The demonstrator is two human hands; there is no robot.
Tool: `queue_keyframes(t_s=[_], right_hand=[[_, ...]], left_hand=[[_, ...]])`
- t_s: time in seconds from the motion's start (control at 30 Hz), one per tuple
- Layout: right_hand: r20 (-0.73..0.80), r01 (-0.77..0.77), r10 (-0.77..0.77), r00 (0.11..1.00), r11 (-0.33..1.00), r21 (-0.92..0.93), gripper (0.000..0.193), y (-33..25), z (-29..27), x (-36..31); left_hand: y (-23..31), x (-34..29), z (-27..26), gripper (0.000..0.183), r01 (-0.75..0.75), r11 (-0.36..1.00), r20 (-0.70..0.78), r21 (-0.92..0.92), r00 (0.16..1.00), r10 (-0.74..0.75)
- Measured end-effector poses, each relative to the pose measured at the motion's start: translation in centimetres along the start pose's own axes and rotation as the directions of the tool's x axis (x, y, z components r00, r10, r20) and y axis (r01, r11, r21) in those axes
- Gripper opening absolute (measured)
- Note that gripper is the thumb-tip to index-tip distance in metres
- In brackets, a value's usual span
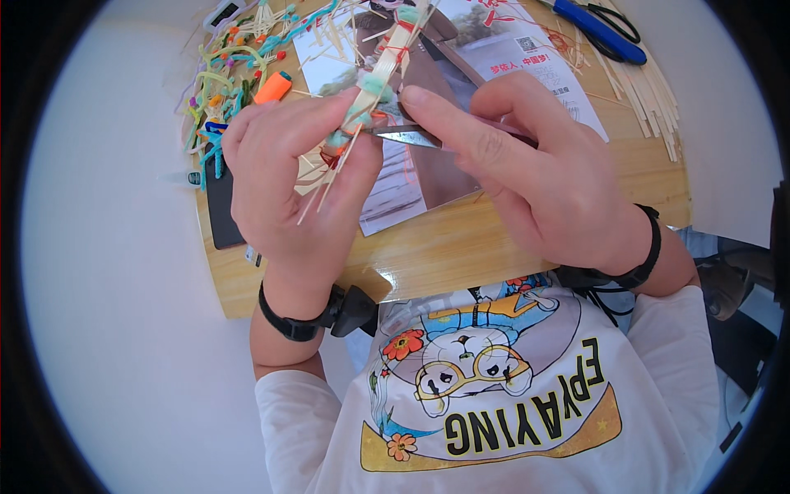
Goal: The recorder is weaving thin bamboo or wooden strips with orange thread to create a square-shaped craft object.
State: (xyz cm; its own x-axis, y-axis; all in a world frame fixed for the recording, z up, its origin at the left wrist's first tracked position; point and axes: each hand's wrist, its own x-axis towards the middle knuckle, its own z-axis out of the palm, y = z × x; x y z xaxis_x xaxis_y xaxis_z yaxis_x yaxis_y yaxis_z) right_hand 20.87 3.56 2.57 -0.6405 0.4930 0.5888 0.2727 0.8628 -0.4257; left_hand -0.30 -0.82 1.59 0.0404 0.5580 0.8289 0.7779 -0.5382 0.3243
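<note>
My left hand [280,177] is closed around the lower end of a bundle of thin wooden sticks [387,62]. Pale teal fuzzy pipe cleaner and red thread wrap the bundle, which slants up and away to the right. Loose stick ends poke out below my left fingers. In my right hand [547,177] is a pair of scissors [411,137], its metal blades pointing left and lying close against the bundle's lower part. My right index finger reaches along toward the bundle. The fingers partly hide the scissors' handles.
A printed photo sheet [568,103] lies under the work on the wooden table [329,284]. Pipe cleaners [222,90] and an orange marker cap [273,87] are at left, near a dark flat object [222,210]. Blue-handled pliers [605,34] and loose sticks [654,107] lie right.
</note>
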Motion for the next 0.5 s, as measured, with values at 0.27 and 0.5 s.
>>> queue_keyframes(t_s=[0.27, 0.5], right_hand=[[0.068, 0.026, -0.027, 0.997, 1.0, 0.004, 0.046, 2.6, -2.2, -0.8], [0.018, -0.235, 0.235, 0.972, 0.971, 0.032, 0.032, 8.3, -2.3, -2.0]], left_hand=[[0.0, 0.8, -1.8, 0.028, -0.155, 0.958, 0.108, 0.242, 0.985, 0.132], [1.8, 0.6, -3.0, 0.024, -0.219, 0.931, 0.191, 0.292, 0.967, 0.167]])
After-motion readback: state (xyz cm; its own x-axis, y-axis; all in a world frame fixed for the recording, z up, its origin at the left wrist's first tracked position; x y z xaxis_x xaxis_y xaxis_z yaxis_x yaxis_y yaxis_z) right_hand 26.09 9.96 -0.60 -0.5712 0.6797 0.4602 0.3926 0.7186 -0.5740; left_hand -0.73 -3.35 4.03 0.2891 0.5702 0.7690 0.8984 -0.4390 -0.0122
